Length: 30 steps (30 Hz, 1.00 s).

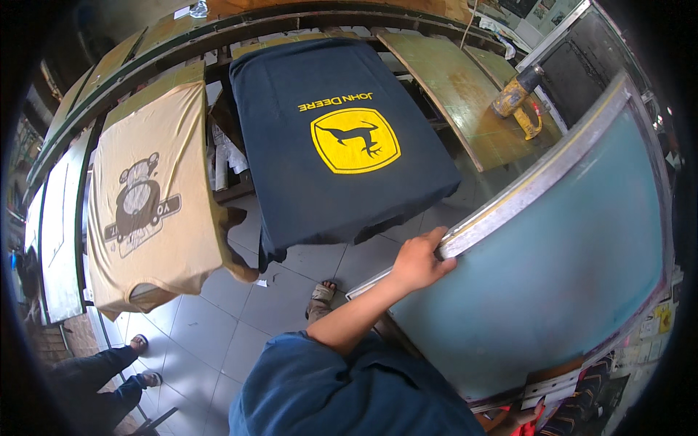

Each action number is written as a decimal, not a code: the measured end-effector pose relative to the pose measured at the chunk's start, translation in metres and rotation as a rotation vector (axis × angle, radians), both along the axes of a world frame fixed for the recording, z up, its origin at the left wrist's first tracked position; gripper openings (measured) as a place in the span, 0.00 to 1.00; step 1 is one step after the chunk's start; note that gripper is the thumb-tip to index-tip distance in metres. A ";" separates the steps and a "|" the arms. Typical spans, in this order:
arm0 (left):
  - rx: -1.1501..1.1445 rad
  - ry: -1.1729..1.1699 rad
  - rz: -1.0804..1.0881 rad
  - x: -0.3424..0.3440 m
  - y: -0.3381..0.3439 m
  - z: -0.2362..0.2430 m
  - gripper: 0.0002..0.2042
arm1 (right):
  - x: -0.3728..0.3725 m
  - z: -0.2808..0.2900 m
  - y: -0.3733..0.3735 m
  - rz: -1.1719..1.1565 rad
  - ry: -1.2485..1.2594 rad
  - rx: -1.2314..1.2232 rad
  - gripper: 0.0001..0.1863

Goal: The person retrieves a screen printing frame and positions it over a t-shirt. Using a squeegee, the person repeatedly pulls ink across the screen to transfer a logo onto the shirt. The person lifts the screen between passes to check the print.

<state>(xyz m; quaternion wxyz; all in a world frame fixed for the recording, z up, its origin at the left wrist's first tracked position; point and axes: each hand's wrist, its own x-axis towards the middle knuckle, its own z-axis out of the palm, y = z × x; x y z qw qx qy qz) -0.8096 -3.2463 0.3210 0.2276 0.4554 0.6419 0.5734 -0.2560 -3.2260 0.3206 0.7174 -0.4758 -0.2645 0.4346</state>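
A large screen-printing frame with teal mesh stands tilted at my right side. My left hand reaches across and is closed around its pale metal edge. At the lower right, my right hand shows only in part near the frame's bottom corner. Its fingers are mostly hidden, beside a pale flat piece with holes. Ahead of me, a dark navy T-shirt with a yellow deer emblem lies stretched over a board. To its left, a beige T-shirt with a brown cartoon print covers another board.
A yellow heat gun rests on a greenish bare board at the far right. More boards line the left. Another person's legs are at the lower left, on grey floor tiles. A dark rail runs behind the boards.
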 end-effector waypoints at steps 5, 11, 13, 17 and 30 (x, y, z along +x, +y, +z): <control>0.021 -0.019 0.133 0.020 -0.047 -0.008 0.25 | 0.047 -0.027 0.031 0.009 -0.905 -0.001 0.29; 0.005 0.014 0.435 0.022 -0.106 0.000 0.24 | -0.024 0.009 0.123 0.434 -0.178 0.073 0.29; 0.057 0.057 0.485 0.008 -0.124 -0.003 0.23 | -0.063 0.022 0.162 0.587 -0.084 0.086 0.30; 0.038 0.087 0.679 -0.021 -0.154 0.029 0.15 | -0.167 0.062 0.214 0.837 -0.083 0.063 0.29; -0.647 0.164 1.012 -0.118 -0.205 0.050 0.19 | -0.478 0.089 0.265 1.404 -0.303 -0.184 0.22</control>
